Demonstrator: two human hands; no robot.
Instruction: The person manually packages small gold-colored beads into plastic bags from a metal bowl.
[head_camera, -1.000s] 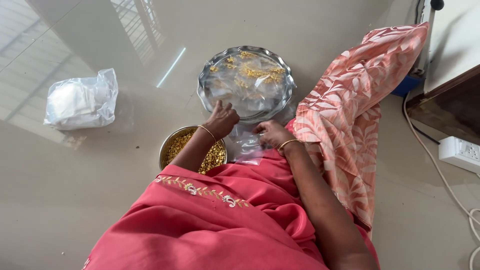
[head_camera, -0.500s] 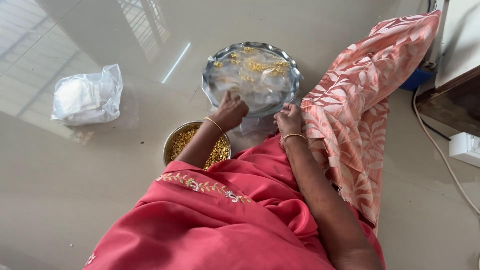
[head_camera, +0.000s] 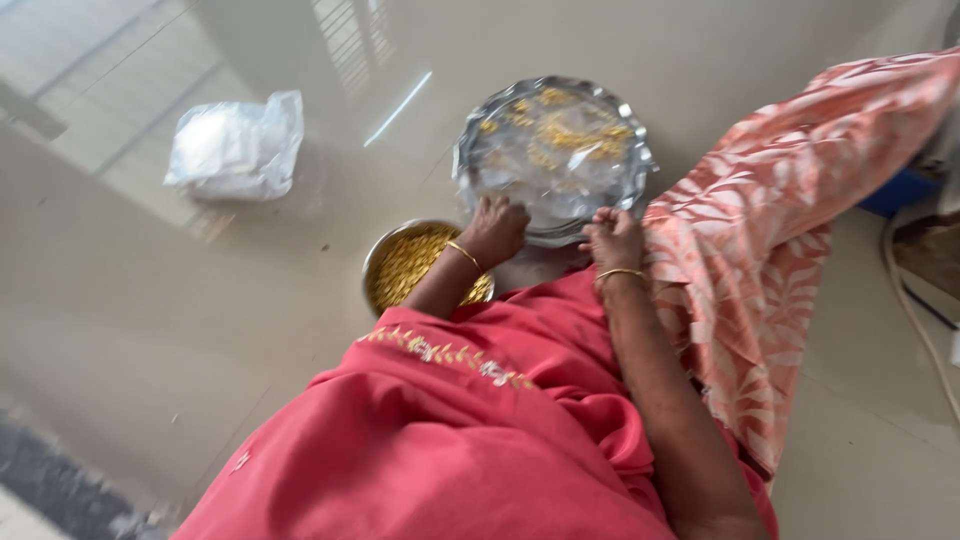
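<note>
A round steel plate (head_camera: 468, 150) lies on the floor in front of me, with yellow grains (head_camera: 560, 130) scattered on it under a crumpled clear plastic bag (head_camera: 560, 185). My left hand (head_camera: 495, 228) and my right hand (head_camera: 612, 240) are both at the plate's near rim. Their fingers are curled on the edge of the clear plastic bag. Each wrist carries a thin gold bangle. Just left of my left forearm stands a steel bowl (head_camera: 400, 265) full of yellow grains.
A white plastic packet (head_camera: 235, 150) lies on the glossy beige floor at the far left. My red garment covers my lap, and a pink patterned cloth (head_camera: 770, 260) spreads to the right. A white cable (head_camera: 915, 310) and a blue object (head_camera: 900, 190) lie at the right edge.
Both hands have moved forward from my lap to the near rim of the plate, taking the clear plastic with them. The view has shifted a little.
</note>
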